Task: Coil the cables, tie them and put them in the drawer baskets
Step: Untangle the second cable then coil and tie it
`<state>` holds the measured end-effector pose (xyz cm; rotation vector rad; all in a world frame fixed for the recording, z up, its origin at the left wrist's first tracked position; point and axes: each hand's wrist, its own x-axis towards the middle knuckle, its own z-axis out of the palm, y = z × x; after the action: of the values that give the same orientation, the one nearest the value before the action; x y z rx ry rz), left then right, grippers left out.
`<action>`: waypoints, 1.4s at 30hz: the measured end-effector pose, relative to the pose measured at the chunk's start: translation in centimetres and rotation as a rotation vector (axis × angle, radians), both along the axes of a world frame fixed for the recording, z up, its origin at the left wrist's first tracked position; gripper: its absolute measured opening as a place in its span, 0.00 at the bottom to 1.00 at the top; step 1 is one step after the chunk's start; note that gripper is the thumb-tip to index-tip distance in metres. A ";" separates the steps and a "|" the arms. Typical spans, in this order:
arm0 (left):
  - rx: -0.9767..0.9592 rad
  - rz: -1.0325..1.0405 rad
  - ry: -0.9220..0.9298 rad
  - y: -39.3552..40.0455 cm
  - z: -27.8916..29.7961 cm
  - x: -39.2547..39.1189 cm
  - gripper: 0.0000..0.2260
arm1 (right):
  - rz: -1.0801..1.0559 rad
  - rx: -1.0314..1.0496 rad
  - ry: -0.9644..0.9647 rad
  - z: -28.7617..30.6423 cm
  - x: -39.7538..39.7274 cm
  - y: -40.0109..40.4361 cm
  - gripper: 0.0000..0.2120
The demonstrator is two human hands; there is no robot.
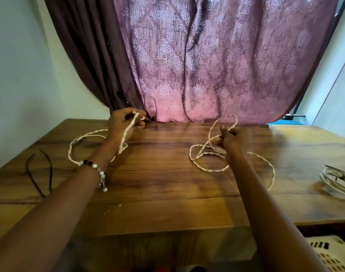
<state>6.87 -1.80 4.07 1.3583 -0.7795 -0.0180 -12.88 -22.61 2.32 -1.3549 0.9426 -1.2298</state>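
Observation:
A long cream twisted cable (207,168) lies in loose loops over the wooden table (163,185). My left hand (124,124) is at the far left of the table, near the curtain, and pinches one stretch of this cable; a doubled length hangs down past my wrist and a loop trails to the left. My right hand (233,139) grips another stretch of the same cable, with a loop standing above the fist and wider loops lying on the table below it. A coiled white cable (338,180) rests at the table's right edge.
A thin dark cord (39,171) lies bent on the left of the table. A purple patterned curtain (207,65) hangs behind the far edge. A cream plastic basket (330,254) shows at the bottom right, below the tabletop.

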 end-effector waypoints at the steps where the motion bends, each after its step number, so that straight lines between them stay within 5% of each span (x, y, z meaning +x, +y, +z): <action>1: -0.007 -0.021 0.005 0.0 0.3 -0.4 0.07 | 0.040 0.048 -0.005 -0.3 -0.1 -0.4 0.11; 3: -0.032 -0.081 0.017 -0.1 0.6 -1.2 0.07 | 0.064 0.101 0.049 -0.7 -0.2 -0.9 0.11; 7: -0.063 -0.155 0.080 -0.4 0.5 -2.7 0.05 | -0.279 -0.243 0.631 -0.5 -0.7 0.9 0.17; 9: -0.070 -0.207 0.146 -0.8 0.0 -3.3 0.04 | -0.283 -0.451 0.579 -0.2 -0.6 3.1 0.17; 13: -0.086 -0.312 0.219 -1.7 -0.9 -4.8 0.04 | 0.308 -0.625 0.437 -0.8 2.0 6.1 0.20; 16: -0.099 -0.374 0.168 -2.2 -1.2 -6.2 0.03 | 0.525 -0.642 0.436 -1.5 3.8 7.7 0.30; 20: -0.114 -0.475 0.220 -2.2 -1.1 -6.9 0.02 | 0.450 -0.667 0.324 -2.4 5.5 7.4 0.12; 25: 0.137 -0.279 0.099 -0.9 -2.0 -3.9 0.07 | 0.228 -0.480 0.259 -3.2 6.5 4.4 0.08; 30: 0.582 0.039 -0.311 2.6 -3.4 1.3 0.08 | -0.039 -0.679 0.798 -3.1 5.9 2.8 0.08; 34: 0.933 0.140 -0.406 4.4 -4.8 3.6 0.18 | 0.106 -0.760 1.099 -3.1 6.4 4.2 0.15; 38: 1.049 0.144 -0.448 4.8 -5.7 3.8 0.31 | 0.229 -0.807 1.426 -2.5 6.5 5.8 0.19; 42: 1.000 0.069 -0.406 4.7 -6.1 4.1 0.37 | 0.261 -0.879 1.320 0.3 7.7 6.3 0.24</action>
<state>11.00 2.92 -2.01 2.3843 -1.1279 -0.0886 -5.18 -16.30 2.64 -3.0337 0.9962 -0.3734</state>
